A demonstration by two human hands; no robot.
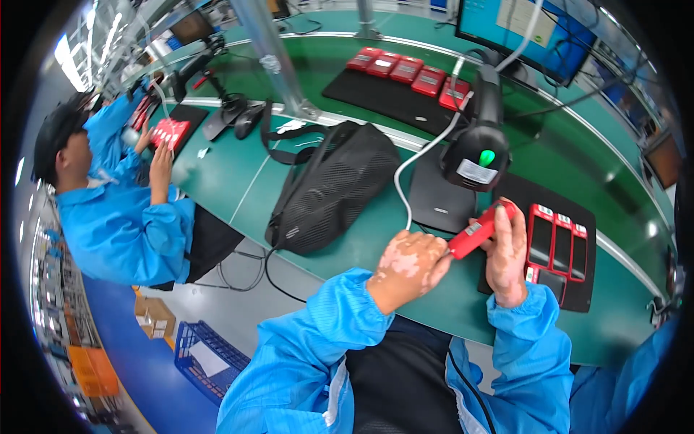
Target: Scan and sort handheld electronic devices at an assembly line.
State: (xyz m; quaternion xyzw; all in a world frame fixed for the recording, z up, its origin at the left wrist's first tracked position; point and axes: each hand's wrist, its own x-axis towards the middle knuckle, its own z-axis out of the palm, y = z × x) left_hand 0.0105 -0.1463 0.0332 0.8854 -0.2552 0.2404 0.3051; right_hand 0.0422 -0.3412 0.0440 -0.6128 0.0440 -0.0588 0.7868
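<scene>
In front of me, below the barcode scanner, I hold a flat, phone-like red-cased device tilted, with a white label on the side that shows. Around its upper right end, my right hand is closed, thumb and fingers on opposite edges. My left hand is closed at the lower left end, fingertips pinching its edge; part of that grip is hidden behind the hand. Just right of my right hand, several similar red-framed devices with dark screens lie on a black mat.
A black bag lies left of the scanner's base. More red devices line a black mat at the back. A white cable loops near my left hand. At left, a co-worker in blue handles red items.
</scene>
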